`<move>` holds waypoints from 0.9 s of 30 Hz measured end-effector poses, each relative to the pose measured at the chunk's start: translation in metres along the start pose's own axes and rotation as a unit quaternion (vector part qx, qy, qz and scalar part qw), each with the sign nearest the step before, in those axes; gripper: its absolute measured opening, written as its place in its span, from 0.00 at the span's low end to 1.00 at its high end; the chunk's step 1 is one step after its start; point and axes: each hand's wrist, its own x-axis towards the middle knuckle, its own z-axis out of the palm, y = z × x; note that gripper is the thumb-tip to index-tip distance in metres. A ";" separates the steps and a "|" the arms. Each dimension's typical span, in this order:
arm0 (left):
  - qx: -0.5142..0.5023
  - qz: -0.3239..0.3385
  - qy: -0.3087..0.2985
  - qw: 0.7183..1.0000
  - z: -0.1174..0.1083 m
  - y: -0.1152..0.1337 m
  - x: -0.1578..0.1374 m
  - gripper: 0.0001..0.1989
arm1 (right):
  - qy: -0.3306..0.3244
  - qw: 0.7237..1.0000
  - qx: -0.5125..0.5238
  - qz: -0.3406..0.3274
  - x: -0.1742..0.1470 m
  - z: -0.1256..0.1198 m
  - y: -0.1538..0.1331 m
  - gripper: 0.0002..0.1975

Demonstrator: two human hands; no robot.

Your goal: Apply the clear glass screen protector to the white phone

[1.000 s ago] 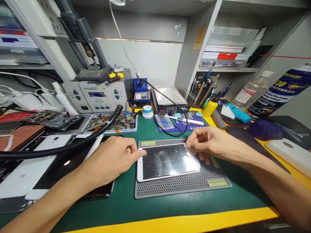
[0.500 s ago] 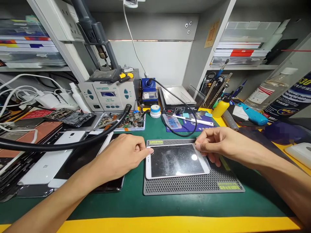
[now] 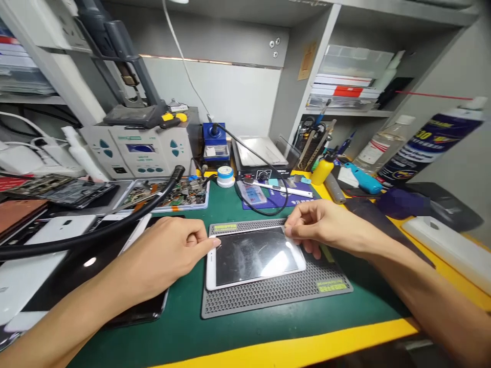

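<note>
the green bench (image 3: 184, 317) carries a grey rubber mat (image 3: 268, 291), and a white phone (image 3: 253, 258) lies flat on it, screen up. the left hand (image 3: 169, 250) pins the phone's left end with narrowed fingers. the right hand (image 3: 318, 227) pinches at the far right corner. best to keep the left steady and lift the corner slowly, low to the glass.

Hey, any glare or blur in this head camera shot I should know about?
Head view: a bright lamp reflection glares on the phone screen; the spray can at the right edge is smeared and stretched by wide-angle distortion; both hands stay reasonably sharp.
</note>
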 end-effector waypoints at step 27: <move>0.007 -0.022 -0.019 1.000 0.009 -0.009 0.003 0.31 | 0.000 1.000 -0.002 -0.017 0.000 0.000 0.003 0.07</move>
